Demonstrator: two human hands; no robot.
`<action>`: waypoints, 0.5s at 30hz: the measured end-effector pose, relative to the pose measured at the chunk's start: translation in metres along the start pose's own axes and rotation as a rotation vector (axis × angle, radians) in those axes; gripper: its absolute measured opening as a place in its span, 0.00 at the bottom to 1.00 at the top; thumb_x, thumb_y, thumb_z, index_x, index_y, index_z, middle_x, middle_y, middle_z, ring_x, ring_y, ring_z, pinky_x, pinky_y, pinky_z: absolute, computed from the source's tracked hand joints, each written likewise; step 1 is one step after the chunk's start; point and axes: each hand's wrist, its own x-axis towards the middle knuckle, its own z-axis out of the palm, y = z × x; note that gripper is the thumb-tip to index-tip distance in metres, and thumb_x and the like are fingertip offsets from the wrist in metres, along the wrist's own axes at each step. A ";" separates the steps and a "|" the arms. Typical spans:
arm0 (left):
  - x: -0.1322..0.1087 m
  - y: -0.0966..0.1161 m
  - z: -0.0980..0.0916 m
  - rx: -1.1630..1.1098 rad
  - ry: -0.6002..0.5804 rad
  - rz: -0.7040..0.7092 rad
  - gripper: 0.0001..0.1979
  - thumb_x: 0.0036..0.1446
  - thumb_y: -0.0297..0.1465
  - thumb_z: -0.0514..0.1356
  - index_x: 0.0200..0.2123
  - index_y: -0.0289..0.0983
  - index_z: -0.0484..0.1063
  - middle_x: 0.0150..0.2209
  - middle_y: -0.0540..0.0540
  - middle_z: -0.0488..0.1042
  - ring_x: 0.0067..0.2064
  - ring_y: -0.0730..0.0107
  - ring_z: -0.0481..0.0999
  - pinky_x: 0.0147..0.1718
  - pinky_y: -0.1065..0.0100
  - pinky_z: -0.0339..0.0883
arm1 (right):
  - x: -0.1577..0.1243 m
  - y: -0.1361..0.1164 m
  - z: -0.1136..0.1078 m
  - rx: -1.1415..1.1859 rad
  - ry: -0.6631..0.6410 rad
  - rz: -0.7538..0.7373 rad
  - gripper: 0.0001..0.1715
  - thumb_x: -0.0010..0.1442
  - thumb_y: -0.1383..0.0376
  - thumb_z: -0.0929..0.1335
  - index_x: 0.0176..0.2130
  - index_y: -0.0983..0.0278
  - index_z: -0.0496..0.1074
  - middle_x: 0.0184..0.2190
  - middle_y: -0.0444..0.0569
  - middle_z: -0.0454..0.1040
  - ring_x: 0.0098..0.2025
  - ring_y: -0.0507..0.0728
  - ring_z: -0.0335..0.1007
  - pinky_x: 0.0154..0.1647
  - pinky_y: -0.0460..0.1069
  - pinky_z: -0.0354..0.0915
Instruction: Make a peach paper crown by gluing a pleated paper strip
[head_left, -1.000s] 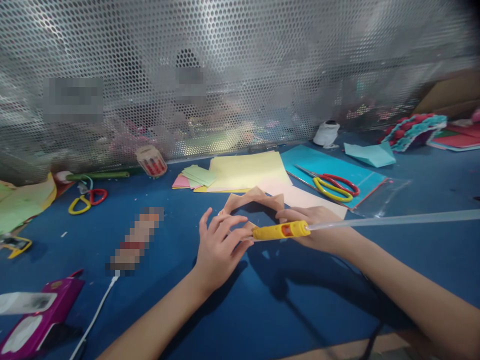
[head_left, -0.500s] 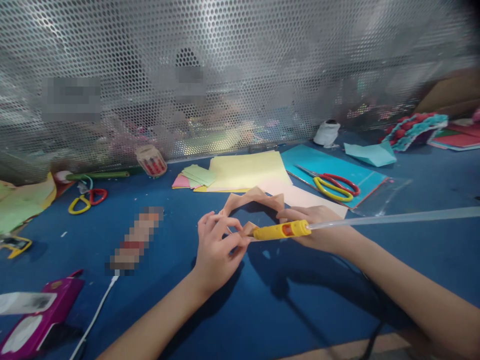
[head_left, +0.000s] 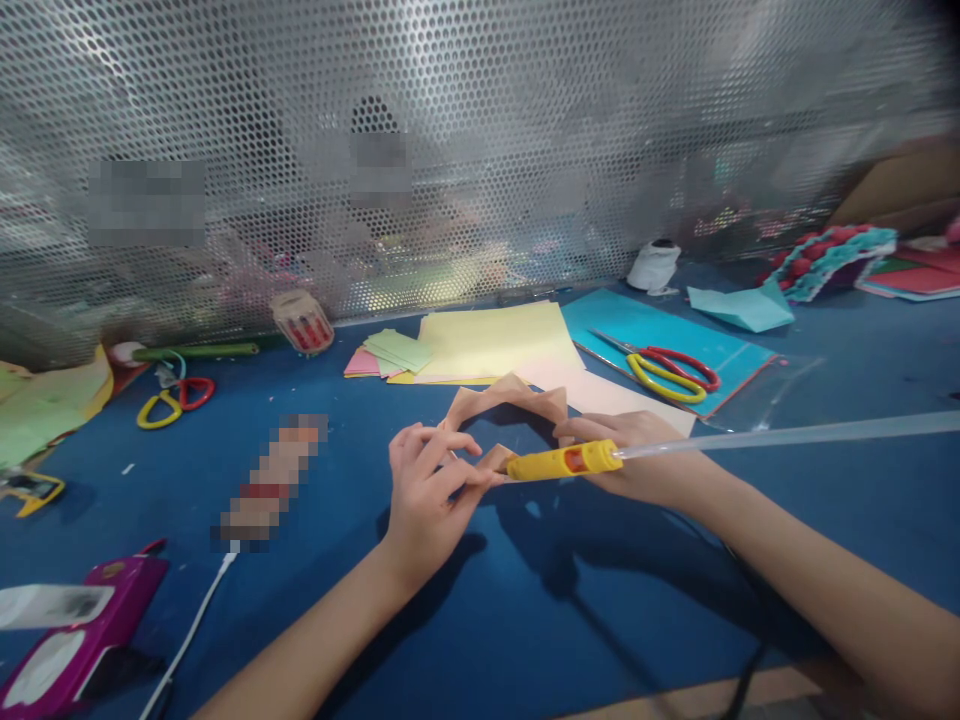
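Note:
A zigzag-folded ring of tan paper (head_left: 506, 392) is held above the blue table in the middle of the head view. My left hand (head_left: 427, 490) pinches its near edge between thumb and fingers. My right hand (head_left: 637, 455) is closed around a yellow hot glue gun (head_left: 559, 460), whose handle is hidden from me. The gun's tip points left at the paper beside my left fingertips. From its back a long clear glue stick (head_left: 787, 435) runs off to the right. My right fingertips are close to the ring's right side; whether they touch it I cannot tell.
Yellow paper sheets (head_left: 495, 340) lie behind the ring. Scissors (head_left: 671, 372) rest on a blue paper pack (head_left: 600, 312). Further left are more scissors (head_left: 176, 400) and a purple tape dispenser (head_left: 97, 620). A perforated metal panel (head_left: 480, 150) closes off the back.
My left hand has shifted slightly left, its fingers stretching a little along the paper. The right hand, the glue gun and the ring have hardly moved.

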 end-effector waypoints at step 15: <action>0.001 -0.002 -0.008 0.099 -0.017 -0.065 0.13 0.62 0.27 0.50 0.25 0.40 0.67 0.30 0.51 0.75 0.37 0.65 0.69 0.44 0.58 0.57 | 0.000 0.001 0.000 -0.018 -0.023 0.010 0.12 0.58 0.62 0.60 0.38 0.62 0.70 0.29 0.46 0.76 0.24 0.54 0.69 0.24 0.47 0.52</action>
